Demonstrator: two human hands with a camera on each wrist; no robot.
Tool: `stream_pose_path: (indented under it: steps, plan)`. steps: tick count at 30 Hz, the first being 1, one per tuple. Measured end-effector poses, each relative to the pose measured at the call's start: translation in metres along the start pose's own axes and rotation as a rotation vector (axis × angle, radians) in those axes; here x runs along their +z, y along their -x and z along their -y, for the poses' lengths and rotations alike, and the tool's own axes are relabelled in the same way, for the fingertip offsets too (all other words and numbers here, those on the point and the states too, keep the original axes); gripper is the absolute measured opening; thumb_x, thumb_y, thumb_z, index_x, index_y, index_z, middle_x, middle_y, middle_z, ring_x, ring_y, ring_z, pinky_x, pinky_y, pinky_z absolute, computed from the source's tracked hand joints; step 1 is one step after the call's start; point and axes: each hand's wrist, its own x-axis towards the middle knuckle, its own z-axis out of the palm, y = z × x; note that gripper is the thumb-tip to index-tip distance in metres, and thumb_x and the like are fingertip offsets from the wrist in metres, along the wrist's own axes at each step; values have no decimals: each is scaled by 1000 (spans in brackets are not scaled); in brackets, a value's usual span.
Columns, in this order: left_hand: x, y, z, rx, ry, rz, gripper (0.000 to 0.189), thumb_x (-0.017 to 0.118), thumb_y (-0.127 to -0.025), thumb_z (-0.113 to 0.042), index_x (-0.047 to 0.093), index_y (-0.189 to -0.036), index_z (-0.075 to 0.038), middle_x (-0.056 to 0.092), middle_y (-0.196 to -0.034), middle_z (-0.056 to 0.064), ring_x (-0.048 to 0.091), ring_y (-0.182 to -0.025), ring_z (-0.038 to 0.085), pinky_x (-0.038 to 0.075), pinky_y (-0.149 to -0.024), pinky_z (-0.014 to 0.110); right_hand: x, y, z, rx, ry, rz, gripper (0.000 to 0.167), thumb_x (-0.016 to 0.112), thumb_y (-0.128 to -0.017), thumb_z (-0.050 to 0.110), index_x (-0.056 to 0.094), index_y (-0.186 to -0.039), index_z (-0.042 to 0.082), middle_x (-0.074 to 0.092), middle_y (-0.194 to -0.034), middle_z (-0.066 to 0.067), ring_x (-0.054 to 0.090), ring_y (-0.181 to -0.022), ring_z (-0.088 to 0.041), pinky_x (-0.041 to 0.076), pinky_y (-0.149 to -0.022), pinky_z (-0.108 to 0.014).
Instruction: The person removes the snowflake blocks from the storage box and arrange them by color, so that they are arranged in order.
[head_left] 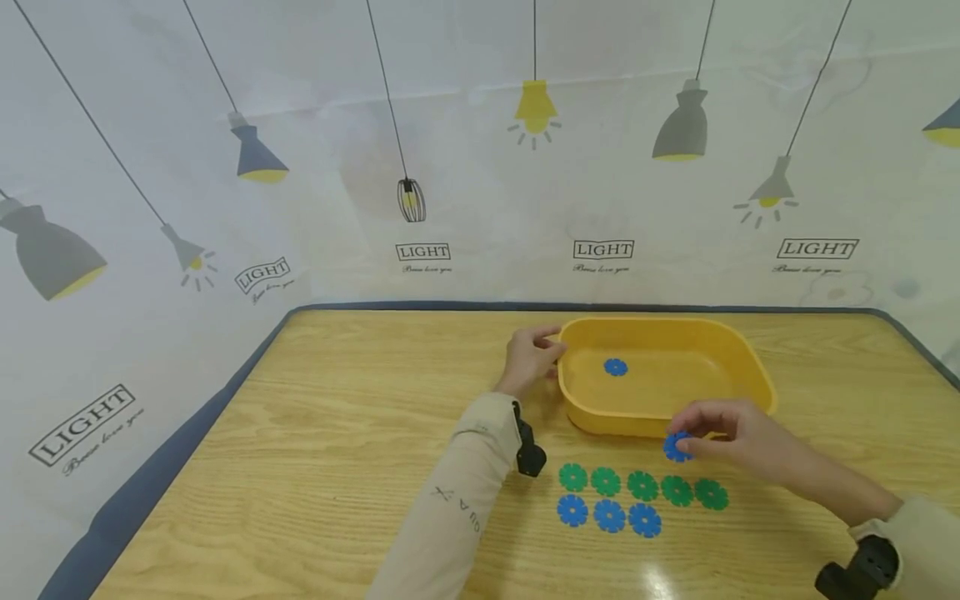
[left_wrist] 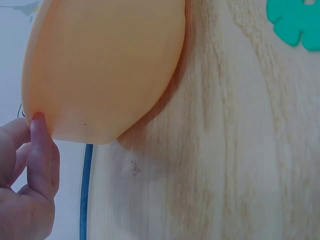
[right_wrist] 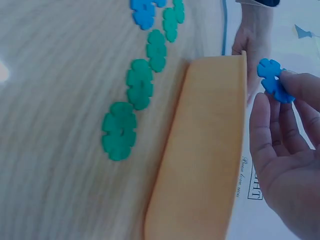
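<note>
A yellow plastic basin (head_left: 667, 423) stands toward the back right of the table. My left hand (head_left: 529, 360) grips its left end at the rim; in the left wrist view the fingers (left_wrist: 40, 170) touch the wall there. Between thumb and fingertips, my right hand (head_left: 738, 437) pinches a blue notched flower-shaped disc (right_wrist: 272, 82), just in front of the basin's near wall. One more blue disc (head_left: 616, 367) lies inside the basin. On the table in front are a row of several green discs (head_left: 642, 485) and, nearer, a row of three blue discs (head_left: 609, 516).
The wooden table (head_left: 322, 433) ends at the back against a pale wall covering (head_left: 480, 183) printed with lamps. A dark strip runs along its back edge. Each wrist wears a black camera, one on the left sleeve (head_left: 450, 500).
</note>
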Motion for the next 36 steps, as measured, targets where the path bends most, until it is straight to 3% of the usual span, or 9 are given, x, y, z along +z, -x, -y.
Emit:
stream_pose_path:
  steps: [4,10,16,25,29,36]
  plan:
    - [-1,2,-2,-3,-5,-5,34,63,-82,-7,61,-115,-6,56,-81,7,56,-58,14,54,-50,23,2,7,-5,6,21,29,13,54,-85,-5,61,-96,-3,64,-86,1,60,-72,-10,54,-58,-27]
    - [-1,2,-3,-15,-2,-1,34,63,-81,-7,61,-115,-6,56,-81,6,57,-60,14,54,-50,23,2,17,-20,3,41,45,21,54,-84,-5,65,-98,6,65,-92,5,60,-77,-7,53,-59,-23]
    - [-1,0,-2,-7,-9,8,34,63,-82,-7,60,-116,-7,55,-82,7,61,-65,21,54,-51,23,12,26,-37,-51,49,67,17,56,-82,-8,63,-97,-4,65,-94,0,60,-81,-6,54,-61,-23]
    - [-2,2,-3,13,-3,20,35,63,-82,-7,59,-117,-6,55,-82,7,62,-73,26,54,-51,24,23,32,-41,66,84,101,13,60,-83,5,64,-93,-1,64,-92,-4,58,-81,-4,53,-63,-23]
    - [-2,1,-2,11,0,20,35,63,-82,-7,59,-117,-6,55,-82,7,62,-69,23,54,-51,24,26,32,-42,93,103,98,14,61,-83,9,64,-92,-1,63,-88,0,57,-77,-4,52,-61,-23]
    - [-1,-2,0,1,-9,20,35,63,-82,-7,60,-116,-6,55,-82,6,57,-60,13,54,-51,23,31,34,-46,39,159,54,12,65,-79,6,64,-90,0,62,-86,2,55,-73,-3,51,-57,-22]
